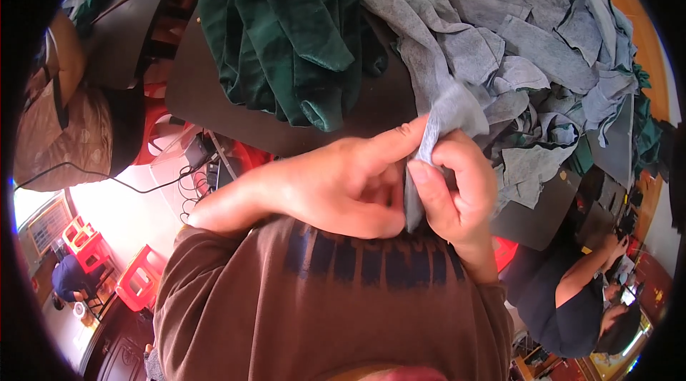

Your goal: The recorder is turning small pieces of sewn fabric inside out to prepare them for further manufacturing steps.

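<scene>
A grey fabric piece (457, 111) is held up in front of my chest, its upper end folded over and slightly blurred. My right hand (463, 184) pinches its edge between thumb and bent fingers. From the other side, my left hand (343, 184) grips the same piece, index finger stretched along it and the other fingers curled. The lower end of the strip hangs between the two hands. Just beyond them, a heap of grey fabric pieces (547, 45), some with green undersides, covers the right of the table. A pile of dark green fabric (279, 38) lies at the far left.
The dark table (193, 88) shows around the piles. Cables and a black adapter (196, 152) are at the left, near red plastic stools (139, 277). One person (71, 124) sits at the far left; other people (572, 295) are at the lower right.
</scene>
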Demonstrator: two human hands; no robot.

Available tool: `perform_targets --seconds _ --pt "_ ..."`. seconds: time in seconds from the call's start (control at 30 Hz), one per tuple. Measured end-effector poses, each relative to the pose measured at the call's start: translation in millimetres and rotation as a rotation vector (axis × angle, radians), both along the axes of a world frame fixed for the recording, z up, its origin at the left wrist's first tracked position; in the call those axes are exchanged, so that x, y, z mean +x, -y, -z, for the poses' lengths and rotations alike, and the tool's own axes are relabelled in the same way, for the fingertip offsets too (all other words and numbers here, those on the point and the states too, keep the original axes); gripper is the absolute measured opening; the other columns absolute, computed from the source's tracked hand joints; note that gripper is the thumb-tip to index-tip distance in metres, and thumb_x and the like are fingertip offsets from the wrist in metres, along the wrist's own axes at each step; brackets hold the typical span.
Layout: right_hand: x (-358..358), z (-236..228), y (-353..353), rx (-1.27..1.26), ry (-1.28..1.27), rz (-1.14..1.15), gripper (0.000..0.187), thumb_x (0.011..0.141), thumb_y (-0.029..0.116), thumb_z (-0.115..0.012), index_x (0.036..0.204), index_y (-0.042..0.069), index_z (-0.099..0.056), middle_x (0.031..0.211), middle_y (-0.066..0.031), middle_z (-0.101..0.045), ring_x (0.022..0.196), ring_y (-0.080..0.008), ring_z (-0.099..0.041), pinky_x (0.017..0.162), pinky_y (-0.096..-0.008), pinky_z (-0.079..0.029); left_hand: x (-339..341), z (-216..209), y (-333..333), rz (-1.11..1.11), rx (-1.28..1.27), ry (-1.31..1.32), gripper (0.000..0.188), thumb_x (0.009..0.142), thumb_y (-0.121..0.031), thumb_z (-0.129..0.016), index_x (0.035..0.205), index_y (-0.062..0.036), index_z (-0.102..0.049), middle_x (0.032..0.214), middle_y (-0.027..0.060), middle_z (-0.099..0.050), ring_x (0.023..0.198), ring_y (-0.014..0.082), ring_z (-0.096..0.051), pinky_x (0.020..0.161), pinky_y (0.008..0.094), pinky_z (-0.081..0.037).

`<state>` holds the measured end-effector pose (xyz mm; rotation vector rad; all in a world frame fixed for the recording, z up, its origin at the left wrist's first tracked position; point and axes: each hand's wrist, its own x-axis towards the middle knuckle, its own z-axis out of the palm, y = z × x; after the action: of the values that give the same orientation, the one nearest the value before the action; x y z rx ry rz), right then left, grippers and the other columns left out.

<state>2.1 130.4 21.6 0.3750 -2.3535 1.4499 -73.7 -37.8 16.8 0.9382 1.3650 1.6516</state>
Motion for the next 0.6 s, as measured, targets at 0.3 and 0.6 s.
perform_targets --seconds 0.3,0.6 --pt "13.3 7.4 6.7 -0.122 0.198 0.063 0.016 0.074 0.001 -0.07 0.081 0.004 -0.056 0.066 -0.0074 -0.054 0.05 -0.0208 -0.049 0.048 -0.0284 -0.037 25.1 32.1 -15.3 0.572 0.957 1.488 0.076 0.085 -0.016 -0.055 0.145 -0.0228 -0.009 0.063 0.0098 -0.051 0.042 0.0131 -0.049 0.041 0.0246 -0.038" --pt "9.6 20.4 -6.9 -0.723 0.336 0.026 0.06 0.071 0.028 -0.077 0.114 0.0 -0.045 0.102 -0.0067 -0.054 0.087 -0.0118 -0.05 0.077 -0.0263 -0.04 10.9 27.3 -12.0 0.408 0.76 1.308 0.077 0.084 -0.014 -0.052 0.144 -0.0118 -0.003 0.063 0.0108 -0.052 0.039 0.0134 -0.046 0.04 0.0243 -0.038"
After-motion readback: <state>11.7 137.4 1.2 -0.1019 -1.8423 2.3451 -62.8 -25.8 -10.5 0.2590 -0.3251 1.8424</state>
